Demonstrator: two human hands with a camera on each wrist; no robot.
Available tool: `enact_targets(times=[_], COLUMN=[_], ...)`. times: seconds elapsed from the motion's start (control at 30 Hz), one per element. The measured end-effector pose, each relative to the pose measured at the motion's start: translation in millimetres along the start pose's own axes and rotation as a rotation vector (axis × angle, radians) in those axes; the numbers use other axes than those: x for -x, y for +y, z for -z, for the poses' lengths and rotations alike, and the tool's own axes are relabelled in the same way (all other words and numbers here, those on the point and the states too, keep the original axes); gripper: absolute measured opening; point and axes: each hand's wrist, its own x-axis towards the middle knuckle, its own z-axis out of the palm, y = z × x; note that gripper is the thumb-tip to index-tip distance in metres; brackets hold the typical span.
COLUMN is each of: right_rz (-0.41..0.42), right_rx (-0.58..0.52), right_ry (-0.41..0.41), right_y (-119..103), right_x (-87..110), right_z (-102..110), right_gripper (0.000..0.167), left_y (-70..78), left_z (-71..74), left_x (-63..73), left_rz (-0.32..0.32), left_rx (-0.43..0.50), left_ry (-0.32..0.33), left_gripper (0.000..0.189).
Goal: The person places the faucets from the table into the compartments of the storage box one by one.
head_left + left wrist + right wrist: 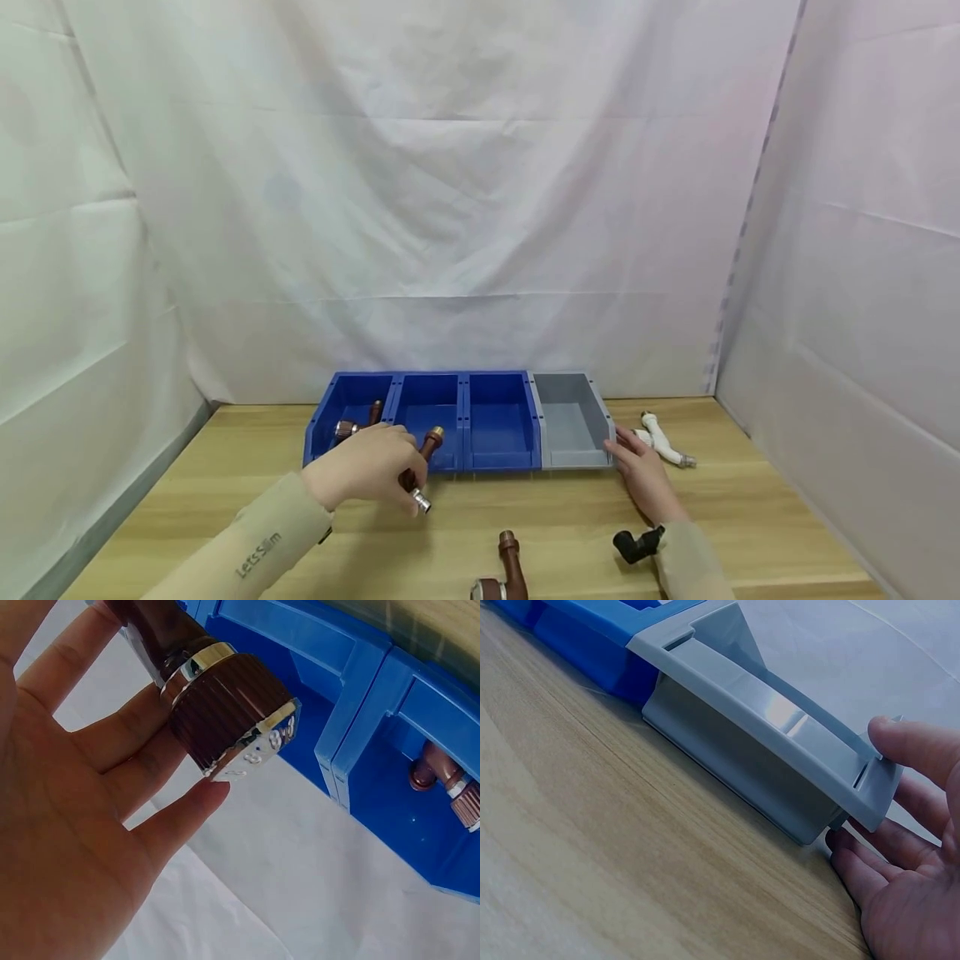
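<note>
In the head view my left hand (367, 471) holds a brown radiator valve (432, 443) over the front of the second blue bin (447, 461). The left wrist view shows its ribbed, numbered knob (229, 712) with silver bands, close to the fingers. Another brown valve (376, 412) lies in the leftmost blue bin (315, 435), partly hidden by that hand. My right hand (647, 475) grips the front right corner of the grey bin (577, 459), thumb on the side wall (891, 746) and fingers outside and below the corner.
A third blue bin (502, 460) stands beside the grey one. To the right lies a white valve (660, 443). Another brown valve (513, 567) lies at the front, cut by the frame edge. A black elbow-shaped piece (636, 546) shows by the right sleeve. White cloth (450, 208) surrounds the table.
</note>
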Motion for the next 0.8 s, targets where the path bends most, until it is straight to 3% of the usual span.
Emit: enact_targets(times=[0.5,0.8], right_rz=[0.013,-0.039], right_rx=[-0.012,-0.014], right_ry=[0.000,0.010], right_y=[0.5,-0.7], right_x=[-1.5,-3.0], right_z=[-0.3,0.7], right_gripper=[0.070,0.071], left_y=[-4.2,-6.5], left_z=[0.3,1.4], left_x=[0.5,-2.5], left_rz=[0.024,0.048], left_rx=[0.005,0.008], left_ry=[0.012,0.009], left_gripper=[0.019,0.019])
